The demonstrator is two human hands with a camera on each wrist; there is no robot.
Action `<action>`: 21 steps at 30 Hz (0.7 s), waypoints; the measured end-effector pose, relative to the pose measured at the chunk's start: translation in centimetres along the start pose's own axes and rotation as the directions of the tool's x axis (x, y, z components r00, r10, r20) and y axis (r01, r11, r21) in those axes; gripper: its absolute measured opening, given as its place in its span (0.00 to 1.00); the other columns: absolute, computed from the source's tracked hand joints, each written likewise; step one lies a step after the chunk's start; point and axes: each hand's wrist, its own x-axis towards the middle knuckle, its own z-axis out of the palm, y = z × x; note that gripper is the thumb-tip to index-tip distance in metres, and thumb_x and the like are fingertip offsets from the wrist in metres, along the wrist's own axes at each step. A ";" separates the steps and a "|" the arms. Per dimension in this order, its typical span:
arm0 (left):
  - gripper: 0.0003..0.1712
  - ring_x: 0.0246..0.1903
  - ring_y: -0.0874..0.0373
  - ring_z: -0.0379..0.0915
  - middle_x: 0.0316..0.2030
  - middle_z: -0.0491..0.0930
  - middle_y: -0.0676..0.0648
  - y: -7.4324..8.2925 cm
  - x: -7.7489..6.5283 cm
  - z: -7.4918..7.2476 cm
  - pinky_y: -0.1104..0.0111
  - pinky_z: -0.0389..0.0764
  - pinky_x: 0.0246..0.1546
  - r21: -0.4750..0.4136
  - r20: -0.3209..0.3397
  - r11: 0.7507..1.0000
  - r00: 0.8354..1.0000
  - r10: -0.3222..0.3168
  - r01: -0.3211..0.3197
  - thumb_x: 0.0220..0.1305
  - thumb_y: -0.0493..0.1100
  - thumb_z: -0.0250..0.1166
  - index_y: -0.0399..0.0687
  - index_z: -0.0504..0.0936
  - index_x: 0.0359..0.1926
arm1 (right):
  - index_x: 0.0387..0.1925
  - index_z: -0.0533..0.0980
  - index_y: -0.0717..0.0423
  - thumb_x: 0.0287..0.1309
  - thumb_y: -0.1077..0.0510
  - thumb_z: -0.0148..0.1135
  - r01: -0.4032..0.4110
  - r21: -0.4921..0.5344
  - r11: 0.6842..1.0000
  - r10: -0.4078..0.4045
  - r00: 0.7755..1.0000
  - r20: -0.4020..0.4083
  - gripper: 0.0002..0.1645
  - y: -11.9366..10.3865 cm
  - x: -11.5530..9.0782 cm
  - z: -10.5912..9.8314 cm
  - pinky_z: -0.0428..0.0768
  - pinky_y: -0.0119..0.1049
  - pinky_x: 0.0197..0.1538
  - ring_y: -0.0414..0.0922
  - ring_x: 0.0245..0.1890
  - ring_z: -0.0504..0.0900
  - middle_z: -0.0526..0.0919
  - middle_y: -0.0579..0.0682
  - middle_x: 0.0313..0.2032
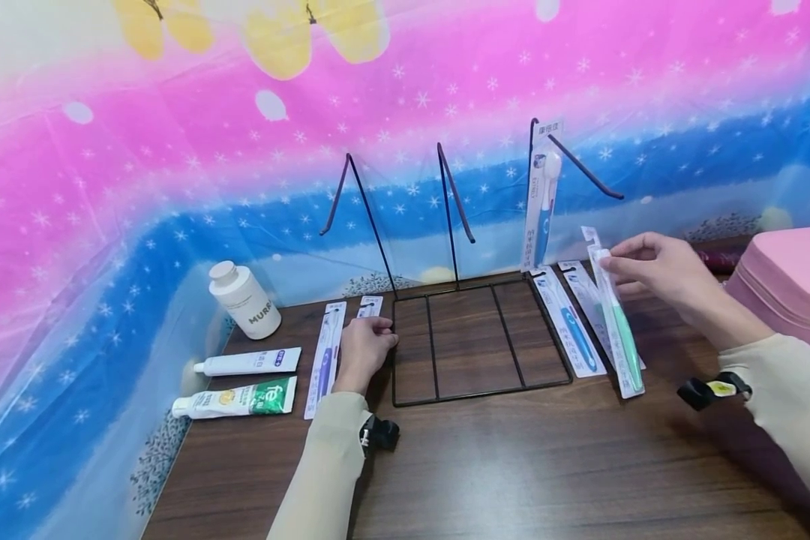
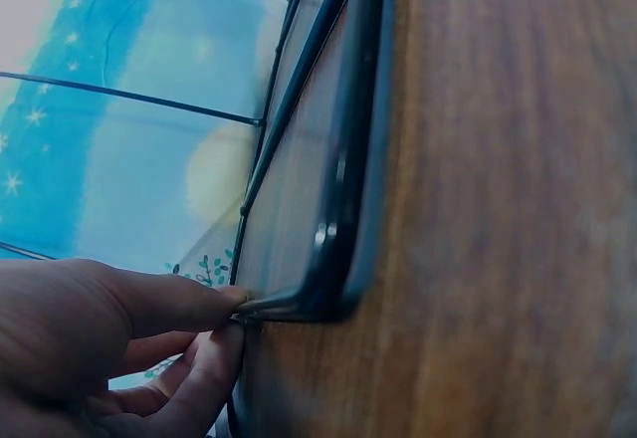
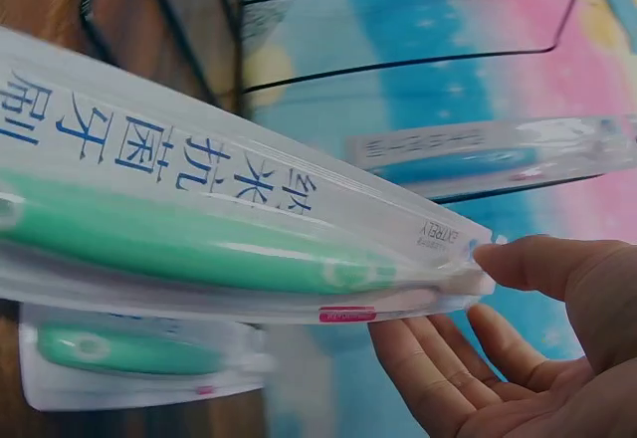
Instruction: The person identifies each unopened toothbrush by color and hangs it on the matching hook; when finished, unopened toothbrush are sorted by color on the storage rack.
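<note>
My right hand (image 1: 658,266) pinches a packaged green toothbrush (image 1: 622,341) near its top, between thumb and fingers. In the right wrist view the green handle slants across, with my thumb on the upper end of the pack. Below it lies a second packaged green toothbrush (image 3: 129,348). My left hand (image 1: 364,349) pinches the left bar of the black wire display rack (image 1: 439,399), thumb and fingertips at the frame in the left wrist view. A packaged blue toothbrush (image 1: 543,225) hangs on the rack's right hook (image 1: 590,169).
Packaged toothbrushes lie on both sides of the rack: a purple one (image 1: 325,367) left, a blue one (image 1: 577,337) right. Two toothpaste tubes (image 1: 250,362) and a white bottle (image 1: 245,300) are at the far left. A pink case (image 1: 790,277) stands at the right.
</note>
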 end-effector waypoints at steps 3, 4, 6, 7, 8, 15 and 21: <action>0.12 0.34 0.55 0.79 0.33 0.85 0.47 0.0 0.1 0.0 0.63 0.79 0.34 0.004 0.006 1.000 1.000 0.001 -0.001 0.57 0.34 0.69 0.39 0.87 0.44 | 0.58 0.68 0.63 0.56 0.42 0.68 0.056 0.051 0.997 -0.054 0.998 -0.031 0.38 -0.8 -0.8 -0.9 0.83 0.42 0.39 0.46 0.34 0.86 0.83 0.48 0.41; 0.12 0.34 0.55 0.79 0.33 0.85 0.47 0.0 0.1 0.0 0.63 0.79 0.34 0.002 0.008 1.000 1.000 0.001 -0.001 0.57 0.35 0.69 0.39 0.87 0.44 | 0.59 0.68 0.62 0.55 0.43 0.68 0.068 0.048 0.997 -0.066 0.997 -0.040 0.38 -1.2 -1.2 -1.3 0.83 0.39 0.38 0.45 0.34 0.86 0.83 0.44 0.40; 0.12 0.34 0.55 0.79 0.33 0.85 0.47 -0.1 0.2 0.1 0.63 0.78 0.34 0.006 0.009 1.000 1.000 0.006 -0.006 0.57 0.35 0.69 0.39 0.87 0.44 | 0.59 0.70 0.60 0.55 0.44 0.69 0.085 0.041 0.996 -0.082 0.995 -0.063 0.36 -1.9 -1.8 -1.9 0.82 0.35 0.37 0.43 0.34 0.86 0.83 0.40 0.38; 0.12 0.34 0.55 0.78 0.33 0.84 0.47 -0.1 0.2 0.1 0.63 0.78 0.34 0.005 0.010 1.000 1.000 0.007 -0.007 0.57 0.35 0.69 0.39 0.87 0.44 | 0.59 0.71 0.59 0.55 0.44 0.69 0.089 0.032 0.996 -0.087 0.994 -0.072 0.36 -2.3 -2.2 -2.2 0.81 0.32 0.37 0.43 0.34 0.86 0.83 0.40 0.38; 0.12 0.34 0.55 0.78 0.33 0.84 0.47 -0.1 0.2 0.1 0.63 0.78 0.34 0.005 0.008 1.000 1.000 0.006 -0.006 0.57 0.35 0.69 0.39 0.87 0.44 | 0.59 0.71 0.58 0.55 0.44 0.69 0.094 0.026 0.995 -0.092 0.992 -0.081 0.35 -2.7 -2.6 -2.5 0.81 0.30 0.37 0.42 0.34 0.86 0.84 0.40 0.39; 0.12 0.34 0.54 0.79 0.33 0.85 0.47 -0.3 0.1 0.1 0.63 0.79 0.34 0.009 0.004 1.000 1.000 -0.001 0.001 0.57 0.35 0.70 0.40 0.87 0.44 | 0.59 0.73 0.52 0.57 0.52 0.69 0.193 0.071 0.979 -0.177 0.967 -0.184 0.29 -5.4 -5.3 -3.5 0.76 0.26 0.32 0.40 0.35 0.85 0.83 0.46 0.45; 0.12 0.35 0.54 0.79 0.33 0.85 0.47 -0.1 0.0 0.0 0.62 0.79 0.35 0.007 0.005 1.000 1.000 0.002 -0.002 0.57 0.35 0.69 0.40 0.87 0.44 | 0.60 0.73 0.57 0.57 0.65 0.67 0.386 0.206 0.899 -0.309 0.894 -0.325 0.27 -7.4 -7.3 -4.1 0.78 0.22 0.39 0.40 0.42 0.82 0.77 0.52 0.48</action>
